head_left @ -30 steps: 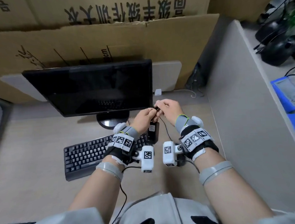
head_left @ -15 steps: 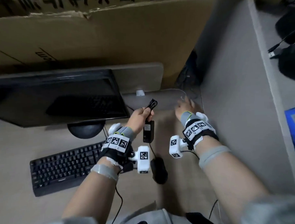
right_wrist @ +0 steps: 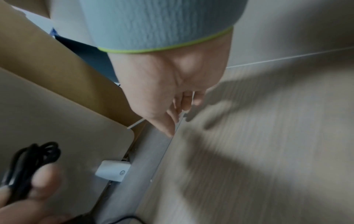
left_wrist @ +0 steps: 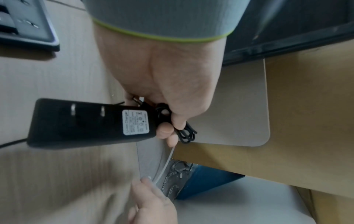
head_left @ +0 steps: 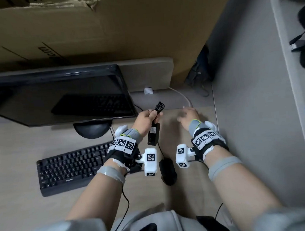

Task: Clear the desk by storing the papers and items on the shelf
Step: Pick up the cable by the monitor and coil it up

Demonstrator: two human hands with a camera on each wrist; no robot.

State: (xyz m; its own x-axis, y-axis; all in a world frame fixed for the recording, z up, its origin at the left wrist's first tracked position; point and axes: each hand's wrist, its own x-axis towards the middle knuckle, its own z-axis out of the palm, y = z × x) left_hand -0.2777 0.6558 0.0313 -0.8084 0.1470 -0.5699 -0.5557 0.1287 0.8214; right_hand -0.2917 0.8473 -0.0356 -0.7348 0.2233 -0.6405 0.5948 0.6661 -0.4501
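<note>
My left hand (head_left: 145,118) grips a black power adapter (head_left: 153,134) together with its coiled black cable (head_left: 158,107), held above the desk to the right of the monitor. In the left wrist view the adapter (left_wrist: 86,122) hangs from my curled fingers (left_wrist: 172,121), with the cable bundle (left_wrist: 185,133) beyond them. My right hand (head_left: 187,115) is blurred and reaches to the back right of the desk. Its straight fingers (right_wrist: 170,115) are at the end of a thin white cable (head_left: 182,96). Whether they touch it is unclear.
A white charger plug (head_left: 148,90) sits at the back behind the monitor (head_left: 60,95). A black keyboard (head_left: 70,167) and black mouse (head_left: 167,171) lie near me. A grey partition (head_left: 248,93) walls the right side, and cardboard (head_left: 109,30) stands behind.
My right hand has let go of the black cable and moved right and back to the white cable. My left hand keeps the adapter and bundled cable. The head view has tilted down.
</note>
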